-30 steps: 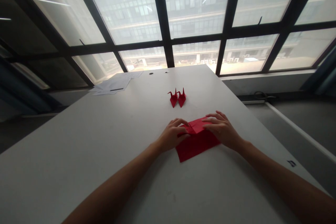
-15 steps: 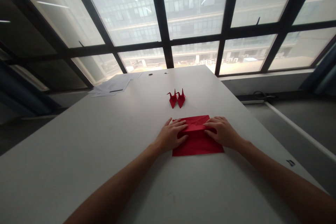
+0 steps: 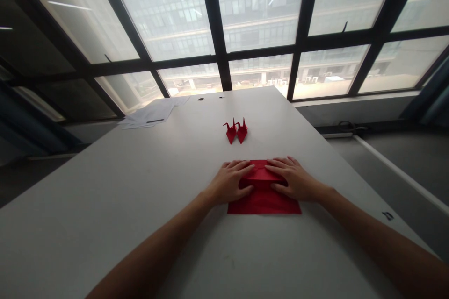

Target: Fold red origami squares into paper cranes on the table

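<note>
A sheet of red paper lies on the white table in front of me, its far part doubled over into a flap with a raised near edge. My left hand rests over the left side of the paper, fingers stretched across the flap and thumb apart on the nearer layer. On the right side, my right hand lies in much the same way, open with its fingers spread. Both hands touch the paper, and their palms cover its side edges. Beyond it stand two red origami cranes side by side.
The white table runs toward large windows. Loose white papers with a dark pen on them lie at the far left. A small dark mark is near the table's right edge.
The red paper has shifted slightly toward me and now lies straighter. My hands have moved a little closer together over the flap. The cranes have stayed in place.
</note>
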